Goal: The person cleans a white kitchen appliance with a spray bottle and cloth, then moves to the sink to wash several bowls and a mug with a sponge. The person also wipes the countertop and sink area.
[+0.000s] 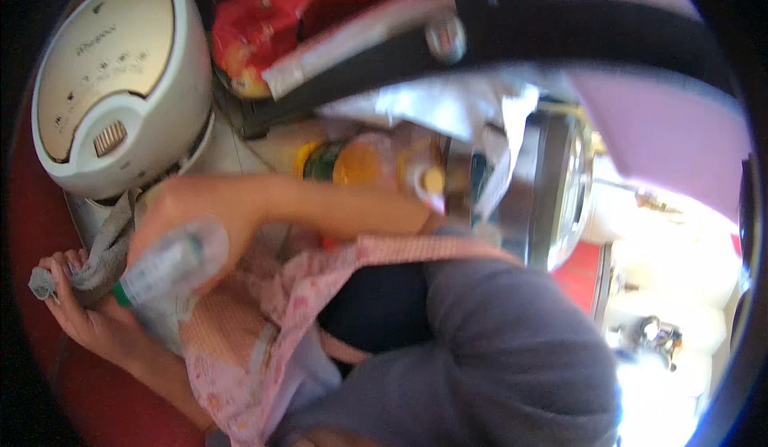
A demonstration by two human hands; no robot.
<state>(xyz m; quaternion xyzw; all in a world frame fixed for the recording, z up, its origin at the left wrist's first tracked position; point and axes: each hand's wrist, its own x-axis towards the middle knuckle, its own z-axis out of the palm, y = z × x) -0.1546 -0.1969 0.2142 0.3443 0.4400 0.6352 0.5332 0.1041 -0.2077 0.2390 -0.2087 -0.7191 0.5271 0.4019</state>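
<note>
My left hand (84,312) is closed around one end of a grey cloth (111,255). The cloth stretches up towards the foot of a white Whirlpool kitchen appliance (192,57) with a gold panel. My right hand (192,204), blurred, grips a small clear plastic bottle (171,261) with a green cap and a pale label. This bottle is tilted, its cap pointing towards my left wrist. Most of the right fingers are hidden. Under my forearms hangs a pink patterned apron (234,381).
Beyond my right forearm stand a jar (354,162) with a yellow lid and another blurred container (423,177). A red plastic bag (264,21) lies near a black strip-like object (372,57). Dark red surface (138,399) borders my left arm. A glass-fronted appliance (555,189) stands at right.
</note>
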